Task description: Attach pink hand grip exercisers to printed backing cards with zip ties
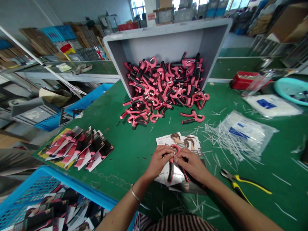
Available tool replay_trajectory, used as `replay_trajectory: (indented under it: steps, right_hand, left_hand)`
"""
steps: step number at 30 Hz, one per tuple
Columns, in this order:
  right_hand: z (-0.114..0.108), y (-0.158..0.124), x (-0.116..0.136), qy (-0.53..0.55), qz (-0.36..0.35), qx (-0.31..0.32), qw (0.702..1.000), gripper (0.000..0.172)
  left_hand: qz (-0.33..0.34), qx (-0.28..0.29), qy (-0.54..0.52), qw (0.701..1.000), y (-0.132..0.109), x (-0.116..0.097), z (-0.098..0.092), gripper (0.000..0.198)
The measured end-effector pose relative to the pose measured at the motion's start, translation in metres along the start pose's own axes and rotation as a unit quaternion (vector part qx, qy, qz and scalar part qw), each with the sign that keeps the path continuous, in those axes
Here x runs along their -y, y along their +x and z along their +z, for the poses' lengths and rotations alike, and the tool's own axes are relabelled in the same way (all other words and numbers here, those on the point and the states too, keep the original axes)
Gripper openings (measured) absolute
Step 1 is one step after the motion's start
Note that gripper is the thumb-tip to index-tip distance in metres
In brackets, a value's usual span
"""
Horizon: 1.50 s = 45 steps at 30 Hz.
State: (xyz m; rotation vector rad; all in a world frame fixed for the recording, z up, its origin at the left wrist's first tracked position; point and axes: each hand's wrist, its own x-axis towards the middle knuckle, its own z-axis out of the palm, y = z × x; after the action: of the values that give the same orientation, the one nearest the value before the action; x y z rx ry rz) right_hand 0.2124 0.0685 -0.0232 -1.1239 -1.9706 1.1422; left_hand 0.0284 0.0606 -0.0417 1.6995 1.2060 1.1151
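My left hand (159, 161) and my right hand (192, 166) together hold a pink and black hand grip exerciser (173, 163) upright above a printed card (168, 140). The fingers of both hands meet around the grip's pink top coil, hiding its middle. More cards lie under the exerciser and my hands. A loose exerciser (192, 117) rests on the green table mat (137, 154) beyond my hands. Behind it, a large heap of the same exercisers (163, 83) spills from a grey bin (166, 38).
Packaged exercisers on cards (75, 149) lie at the left. A blue crate (29, 200) of cards sits at the near left. To the right are yellow-handled pliers (243, 185) and a plastic bag (243, 136) with scattered white plastic ties.
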Motion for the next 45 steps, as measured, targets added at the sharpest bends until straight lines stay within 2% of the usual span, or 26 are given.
replay_trajectory:
  steps: [6,8,11,13,16,19,21,23,26,27,28,31,34,37,41,45]
  right_hand:
    - [0.007,-0.001,-0.002,-0.008,0.005,-0.048,0.999,0.025]
    - [0.007,-0.003,-0.002,-0.016,0.008,-0.042,0.999,0.017]
    - [0.006,-0.006,-0.004,-0.037,0.026,-0.036,0.998,0.008]
    - [0.007,-0.005,-0.007,-0.049,0.025,-0.046,0.997,0.006]
    - [0.011,0.0,-0.01,-0.05,0.003,-0.055,0.997,0.004]
    - [0.011,0.005,-0.01,-0.045,-0.004,-0.037,0.998,0.004]
    - [0.007,0.004,-0.004,-0.044,0.004,-0.023,0.999,0.006]
    - [0.0,-0.003,0.005,-0.064,-0.003,-0.012,0.998,0.009]
    - [-0.007,-0.024,0.023,-0.155,-0.067,0.037,0.985,0.016]
    - [-0.007,-0.031,0.028,-0.194,-0.091,0.059,0.975,0.015]
    - [-0.005,-0.037,0.031,-0.233,-0.107,0.078,0.964,0.014]
    - [0.007,-0.046,0.035,-0.331,-0.12,0.094,0.931,0.011]
    - [0.019,-0.043,0.03,-0.392,-0.118,0.088,0.908,0.011]
    - [0.022,-0.04,0.027,-0.42,-0.118,0.082,0.896,0.012]
    - [0.013,-0.039,0.034,-0.393,-0.129,0.053,0.909,0.013]
    - [0.006,-0.041,0.034,-0.293,-0.146,0.041,0.944,0.012]
  left_hand:
    - [-0.02,0.045,0.0,0.999,0.004,0.0,-0.009,0.014]
    - [-0.036,0.032,0.014,0.999,0.009,-0.006,-0.013,0.013]
    - [-0.017,-0.016,0.116,0.993,0.009,-0.024,-0.011,0.012]
    - [0.036,-0.016,0.205,0.978,-0.002,-0.035,-0.003,0.014]
    - [0.106,0.029,0.281,0.953,-0.031,-0.039,0.017,0.018]
    - [0.129,0.092,0.317,0.935,-0.057,-0.032,0.028,0.014]
    - [0.136,0.118,0.328,0.927,-0.066,-0.031,0.025,0.012]
    - [0.11,0.077,0.337,0.932,-0.071,-0.035,0.015,0.015]
    - [0.019,-0.035,0.351,0.935,-0.081,-0.043,-0.001,0.045]
    - [-0.007,-0.044,0.35,0.936,-0.084,-0.043,-0.004,0.047]
    - [-0.025,-0.033,0.343,0.938,-0.088,-0.043,-0.005,0.04]
    - [-0.04,0.004,0.296,0.954,-0.092,-0.04,-0.004,0.01]
    - [-0.052,-0.017,0.208,0.977,-0.088,-0.039,-0.007,0.009]
    - [-0.068,-0.009,0.129,0.989,-0.082,-0.037,-0.016,0.012]
    - [-0.053,-0.014,0.09,0.994,-0.079,-0.028,-0.015,0.011]
    - [-0.046,-0.022,0.059,0.997,-0.073,-0.024,-0.005,0.011]
